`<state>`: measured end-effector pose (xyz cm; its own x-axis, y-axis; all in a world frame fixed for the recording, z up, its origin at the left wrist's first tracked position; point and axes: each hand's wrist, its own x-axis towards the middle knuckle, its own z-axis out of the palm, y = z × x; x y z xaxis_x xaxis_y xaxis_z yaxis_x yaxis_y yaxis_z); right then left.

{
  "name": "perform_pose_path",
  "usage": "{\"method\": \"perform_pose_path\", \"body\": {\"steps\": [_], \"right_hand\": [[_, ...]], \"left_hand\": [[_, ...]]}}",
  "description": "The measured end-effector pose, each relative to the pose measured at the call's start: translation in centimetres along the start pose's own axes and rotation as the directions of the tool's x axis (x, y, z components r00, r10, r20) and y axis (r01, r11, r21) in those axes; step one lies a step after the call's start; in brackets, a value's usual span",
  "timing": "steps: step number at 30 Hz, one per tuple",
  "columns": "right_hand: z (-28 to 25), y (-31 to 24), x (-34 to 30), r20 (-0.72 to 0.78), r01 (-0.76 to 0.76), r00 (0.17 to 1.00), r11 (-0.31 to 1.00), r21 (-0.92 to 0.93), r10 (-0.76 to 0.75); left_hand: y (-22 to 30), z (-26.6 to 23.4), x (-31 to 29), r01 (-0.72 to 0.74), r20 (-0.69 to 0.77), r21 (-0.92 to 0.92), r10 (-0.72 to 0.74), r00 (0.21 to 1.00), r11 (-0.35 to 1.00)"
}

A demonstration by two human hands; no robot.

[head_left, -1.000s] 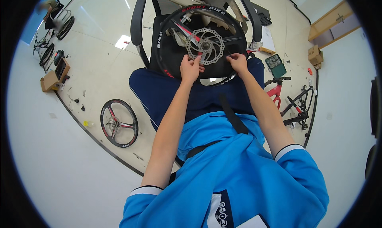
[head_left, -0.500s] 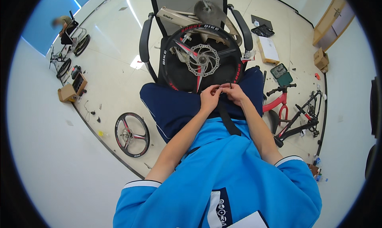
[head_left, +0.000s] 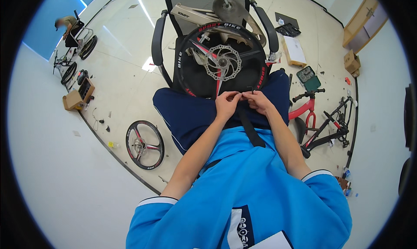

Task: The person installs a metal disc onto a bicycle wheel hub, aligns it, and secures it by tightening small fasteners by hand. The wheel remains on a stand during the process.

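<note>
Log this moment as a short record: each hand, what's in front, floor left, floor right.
Left hand: fingertips pinched together; contents too small to tell
Right hand: holds a thin dark item, close to the left fingertips
In front: wheel with brake disc, on an office chair
Floor left: another wheel, three-spoked
Floor right: red bike frame, black bike frame

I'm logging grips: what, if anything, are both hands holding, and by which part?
The right hand appears to hold a thin dark piece, its gripped part hidden. What the left hand pinches, if anything, cannot be told.
</note>
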<state>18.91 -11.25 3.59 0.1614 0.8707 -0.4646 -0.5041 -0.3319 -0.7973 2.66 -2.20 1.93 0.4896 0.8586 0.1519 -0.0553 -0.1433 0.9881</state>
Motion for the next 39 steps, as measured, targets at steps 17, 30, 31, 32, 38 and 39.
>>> {"method": "perform_pose_path", "body": {"steps": [17, 30, 31, 32, 38, 39], "right_hand": [[0.5, 0.3, -0.1, -0.069, 0.001, 0.998, 0.998, -0.065, -0.005], [1.2, -0.2, -0.1, -0.151, 0.008, 0.988, 0.997, -0.073, -0.019], [1.5, -0.5, -0.3, -0.17, 0.015, 0.985, 0.998, -0.054, -0.024], [1.7, -1.1, -0.2, -0.178, 0.051, 0.982, 0.997, -0.052, -0.059], [5.4, -7.9, 1.4, -0.121, 0.271, 0.95, 0.952, -0.142, -0.288], [6.8, -8.9, 2.4, -0.152, 0.322, 0.927, 0.935, -0.15, -0.343]], "left_hand": [[3.5, -5.9, 11.4, -0.379, 0.109, 0.48, 0.374, 0.921, 0.792], [2.9, -5.7, 12.0, -0.428, 0.116, 0.505, 0.432, 0.894, 0.75], [2.8, -5.8, 12.0, -0.436, 0.117, 0.509, 0.443, 0.889, 0.742], [2.7, -5.9, 12.2, -0.455, 0.122, 0.509, 0.462, 0.878, 0.731], [2.3, -6.0, 12.1, -0.486, 0.118, 0.485, 0.496, 0.86, 0.727], [2.3, -5.9, 12.0, -0.471, 0.106, 0.474, 0.482, 0.87, 0.744]]}}
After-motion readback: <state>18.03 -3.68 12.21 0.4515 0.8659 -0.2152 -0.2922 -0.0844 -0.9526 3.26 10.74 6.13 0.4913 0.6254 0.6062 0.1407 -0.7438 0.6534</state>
